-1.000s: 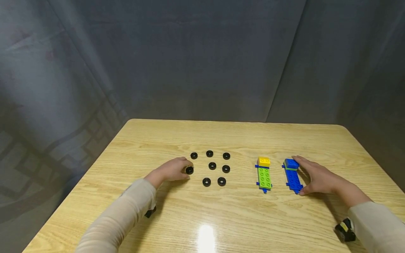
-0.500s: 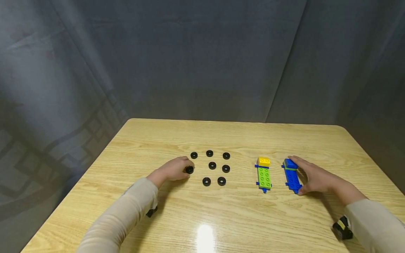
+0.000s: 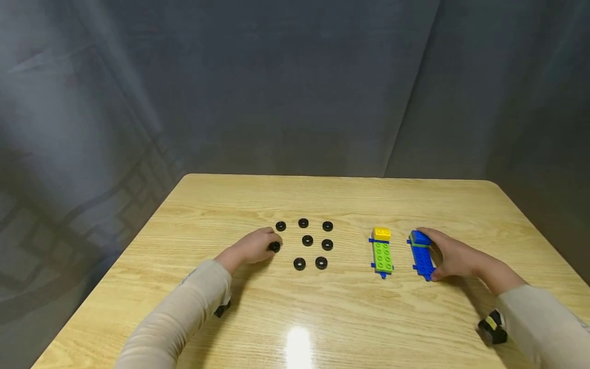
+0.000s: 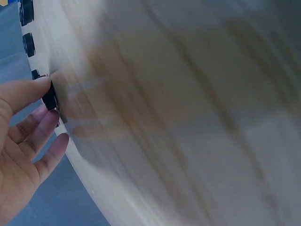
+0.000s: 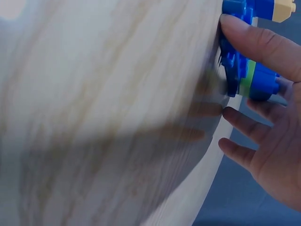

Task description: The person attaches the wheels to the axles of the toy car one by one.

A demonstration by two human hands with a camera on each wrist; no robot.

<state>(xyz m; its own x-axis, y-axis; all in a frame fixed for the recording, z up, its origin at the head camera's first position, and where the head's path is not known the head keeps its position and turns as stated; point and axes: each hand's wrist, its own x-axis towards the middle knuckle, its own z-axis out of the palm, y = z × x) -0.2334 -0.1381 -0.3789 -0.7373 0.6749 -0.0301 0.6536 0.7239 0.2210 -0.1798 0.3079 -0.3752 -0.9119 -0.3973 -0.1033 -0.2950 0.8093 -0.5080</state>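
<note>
My left hand (image 3: 251, 248) pinches a black toy wheel (image 3: 274, 247) at the left of the table, thumb on one side and fingers on the other. In the left wrist view that wheel stays at the tabletop. Towards the right, my right hand (image 3: 457, 254) spans a blue toy car base (image 3: 421, 260) lengthwise, the thumb at its near end and a finger at the far end by a raised blue brick (image 3: 420, 238). The right wrist view shows the thumb (image 5: 256, 37) against the blue base, with the other fingers spread loosely. The base sits on the table.
Several loose black wheels (image 3: 307, 240) lie flat between the hands. A green car base (image 3: 382, 256) with a yellow brick (image 3: 381, 234) stands left of the blue one. The wooden table (image 3: 258, 318) ends at a grey curtain (image 3: 286, 92) behind.
My right hand has shifted slightly left, bringing its fingers closer about the blue car base. The left hand keeps its pinch on the wheel in nearly the same spot.
</note>
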